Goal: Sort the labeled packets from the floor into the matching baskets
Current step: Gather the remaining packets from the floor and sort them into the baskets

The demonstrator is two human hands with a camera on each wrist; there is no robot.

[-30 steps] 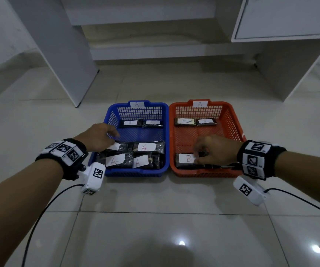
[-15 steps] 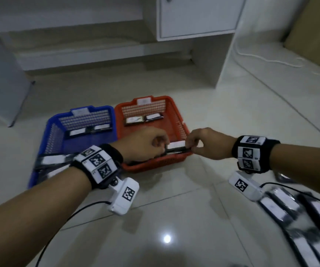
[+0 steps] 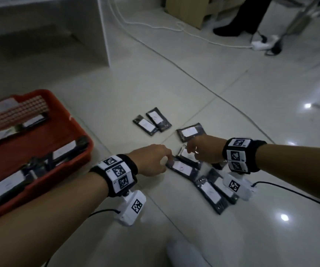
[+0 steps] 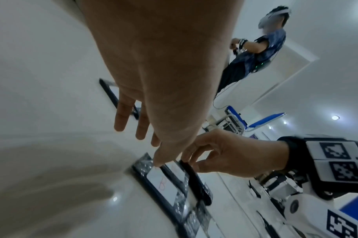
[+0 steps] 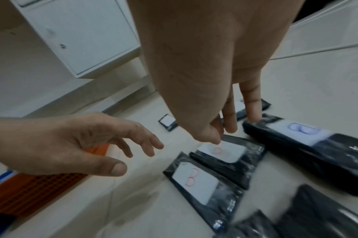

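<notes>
Several dark packets with white labels lie on the tiled floor, right of the orange basket [image 3: 87, 151], which holds several packets. My left hand [image 3: 167, 159] hovers with relaxed, spread fingers over a packet marked with a red B [image 3: 182, 167] [image 5: 194, 182], and its thumb tip touches the packet's end [image 4: 151, 161]. My right hand [image 3: 193, 151] pinches the end of the neighbouring packet [image 3: 187, 156] [image 5: 224, 151] between thumb and fingers. The blue basket is out of the head view.
More packets lie around my hands: a pair [image 3: 152, 123], one [image 3: 192, 132] farther out, and several [image 3: 213, 191] under my right wrist. A white cabinet [image 3: 102, 35] stands behind, with white cable [image 3: 155, 27] across the floor. Another person [image 4: 253, 53] stands nearby.
My view has swung right, from the baskets to the packets on the floor. Both hands have left the orange basket and come down onto two adjacent floor packets.
</notes>
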